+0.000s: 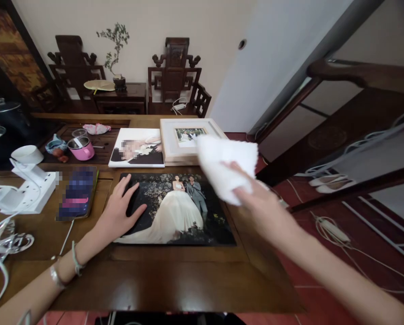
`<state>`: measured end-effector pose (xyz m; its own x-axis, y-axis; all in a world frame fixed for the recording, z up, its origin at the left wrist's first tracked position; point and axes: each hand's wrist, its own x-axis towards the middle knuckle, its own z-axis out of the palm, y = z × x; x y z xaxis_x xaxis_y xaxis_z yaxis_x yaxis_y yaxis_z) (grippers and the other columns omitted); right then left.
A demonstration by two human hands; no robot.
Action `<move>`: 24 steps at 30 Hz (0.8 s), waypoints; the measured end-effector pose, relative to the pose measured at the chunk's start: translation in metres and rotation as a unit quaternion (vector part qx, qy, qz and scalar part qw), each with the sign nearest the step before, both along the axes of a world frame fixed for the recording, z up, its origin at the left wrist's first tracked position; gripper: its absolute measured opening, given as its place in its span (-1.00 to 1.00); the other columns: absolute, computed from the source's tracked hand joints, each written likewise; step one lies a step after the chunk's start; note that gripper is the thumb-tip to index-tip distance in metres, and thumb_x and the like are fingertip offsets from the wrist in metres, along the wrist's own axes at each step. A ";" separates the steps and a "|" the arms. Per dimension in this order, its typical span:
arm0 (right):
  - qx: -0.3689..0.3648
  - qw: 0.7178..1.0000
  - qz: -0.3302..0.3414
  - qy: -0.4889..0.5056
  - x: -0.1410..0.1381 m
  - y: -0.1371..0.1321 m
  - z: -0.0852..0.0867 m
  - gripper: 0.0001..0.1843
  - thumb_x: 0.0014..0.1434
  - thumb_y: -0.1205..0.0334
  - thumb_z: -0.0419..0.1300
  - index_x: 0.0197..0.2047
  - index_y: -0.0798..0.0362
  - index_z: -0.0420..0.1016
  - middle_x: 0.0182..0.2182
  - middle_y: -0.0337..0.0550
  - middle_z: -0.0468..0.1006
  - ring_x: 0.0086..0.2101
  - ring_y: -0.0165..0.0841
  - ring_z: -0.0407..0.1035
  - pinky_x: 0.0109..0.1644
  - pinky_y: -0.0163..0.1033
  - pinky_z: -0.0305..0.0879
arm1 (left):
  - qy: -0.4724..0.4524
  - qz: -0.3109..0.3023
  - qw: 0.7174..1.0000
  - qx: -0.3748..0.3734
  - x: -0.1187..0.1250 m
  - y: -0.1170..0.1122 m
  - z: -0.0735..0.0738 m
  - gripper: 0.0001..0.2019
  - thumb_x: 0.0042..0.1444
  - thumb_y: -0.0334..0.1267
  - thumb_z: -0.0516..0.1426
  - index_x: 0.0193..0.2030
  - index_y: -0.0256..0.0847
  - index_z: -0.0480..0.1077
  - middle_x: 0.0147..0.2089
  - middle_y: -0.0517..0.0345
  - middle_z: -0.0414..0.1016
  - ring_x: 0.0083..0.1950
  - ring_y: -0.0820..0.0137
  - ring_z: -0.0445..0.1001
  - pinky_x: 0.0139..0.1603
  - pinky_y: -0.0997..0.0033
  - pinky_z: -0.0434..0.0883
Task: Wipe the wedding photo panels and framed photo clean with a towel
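A large dark wedding photo print (pixel 185 212) lies flat on the wooden table (pixel 147 284). My left hand (pixel 122 210) rests with spread fingers on the print's left edge. In my right hand (pixel 252 189) is a white cloth (pixel 229 158), or perhaps a paper towel, gripped between thumb and fingers. It hangs above the print's upper right corner and looks a little blurred. Just behind the print lie a white-edged photo panel (pixel 137 146) and a light wooden picture frame (pixel 170 135), partly covered by the cloth.
To the left are a phone (pixel 78 194) on a cable, a white power strip (pixel 39 189), a pink cup (pixel 82 149) and a clear glass object (pixel 8 243). A dark chair (pixel 340 135) stands close on the right. Cords (pixel 331 230) trail over the red floor.
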<state>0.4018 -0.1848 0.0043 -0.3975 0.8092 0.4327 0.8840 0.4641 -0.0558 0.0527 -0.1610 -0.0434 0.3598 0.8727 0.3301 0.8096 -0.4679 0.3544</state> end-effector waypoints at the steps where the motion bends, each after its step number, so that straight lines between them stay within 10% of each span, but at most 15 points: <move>1: -0.020 0.998 0.058 -0.026 -0.008 -0.001 -0.010 -0.43 -0.07 0.70 -0.10 -0.10 0.00 0.39 0.28 0.01 0.26 0.31 -0.04 -0.06 0.19 0.23 0.22 | -0.001 -0.013 1.000 -0.004 0.000 -0.001 -0.001 -0.48 0.25 -0.05 0.06 0.29 -0.22 0.17 0.44 -0.17 -0.03 0.45 0.04 -0.05 0.35 -0.09 0.10; 5: -0.055 0.987 0.137 -0.068 -0.035 -0.018 -0.039 -0.27 -0.12 0.79 -0.11 0.00 -0.02 0.41 0.31 -0.03 0.20 0.35 -0.02 -0.28 0.22 0.41 0.03 | 0.000 -0.029 0.999 -0.012 -0.002 -0.003 0.000 -0.48 0.25 -0.07 0.06 0.31 -0.17 0.16 0.43 -0.11 0.05 0.46 0.07 -0.06 0.36 -0.10 0.09; 11: -0.035 0.983 0.176 -0.047 -0.053 -0.066 -0.042 -0.58 0.13 0.61 0.05 -0.10 -0.06 0.47 0.34 -0.09 0.13 0.34 0.03 -0.24 0.22 0.41 0.04 | 0.010 -0.031 0.999 -0.028 -0.001 -0.004 -0.001 -0.47 0.29 -0.06 0.00 0.32 -0.28 0.14 0.42 -0.17 0.06 0.47 0.06 -0.11 0.35 -0.13 0.10; 19: -0.147 0.975 0.119 -0.120 -0.064 0.012 -0.019 -0.09 -0.26 0.83 -0.12 0.10 -0.02 0.40 0.35 0.05 0.06 0.32 0.05 -0.19 0.20 0.40 0.05 | -0.010 -0.035 0.996 -0.076 -0.003 -0.003 0.000 -0.52 0.33 -0.11 -0.08 0.33 -0.22 0.12 0.44 -0.10 0.03 0.48 0.13 -0.17 0.37 -0.15 0.01; 24: -0.156 0.966 0.163 -0.126 -0.087 -0.025 -0.018 -0.23 -0.07 0.77 0.01 0.10 -0.09 0.42 0.34 0.04 0.10 0.30 0.14 -0.11 0.16 0.48 0.05 | -0.032 -0.022 0.996 -0.084 -0.005 0.000 -0.003 -0.53 0.34 -0.24 -0.17 0.34 -0.30 0.10 0.43 -0.14 0.04 0.48 0.19 -0.13 0.39 -0.11 0.01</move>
<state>0.3146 -0.2094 -0.0138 -0.7138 0.6990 0.0436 0.6979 0.7151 -0.0399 0.0482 -0.1612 -0.0469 0.3812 0.9018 0.2035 0.7634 -0.4313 0.4808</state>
